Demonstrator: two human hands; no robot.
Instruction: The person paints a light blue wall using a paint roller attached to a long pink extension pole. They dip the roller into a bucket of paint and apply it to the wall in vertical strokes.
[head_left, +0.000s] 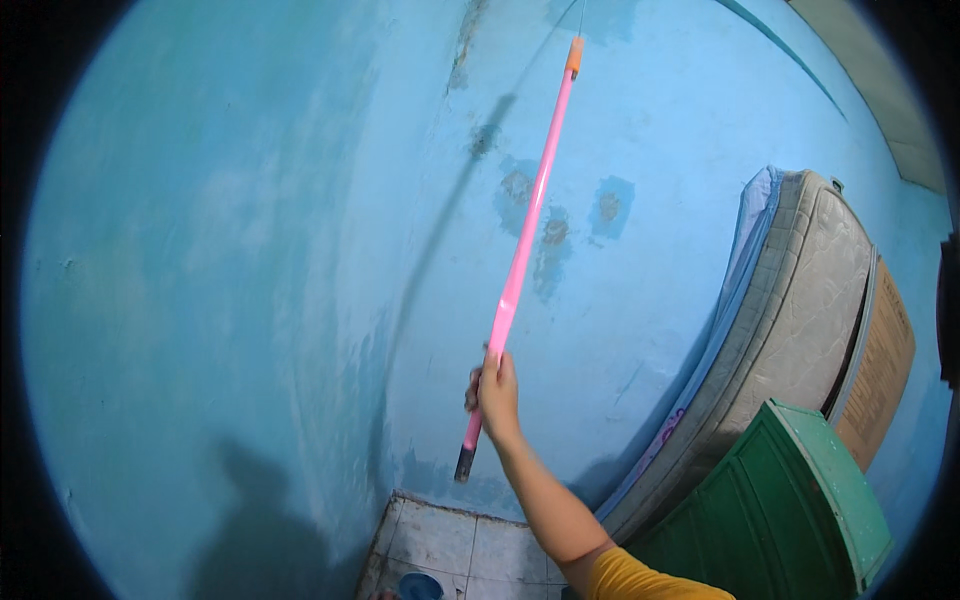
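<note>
My right hand, at the end of a bare forearm with a yellow sleeve, is closed around a long pink pole near its lower end. The pole leans up and slightly to the right, held out in front of the blue wall. Below my fist sticks out its short dark end. An orange collar caps the upper end, and from it a thin wire runs out past the top edge, so whatever it leads to is hidden. My left hand does not show.
A mattress leans on the wall at right, with a cardboard sheet behind and a green cabinet-like piece in front. Dark patches mark the wall. Below lie floor tiles with a blue round container.
</note>
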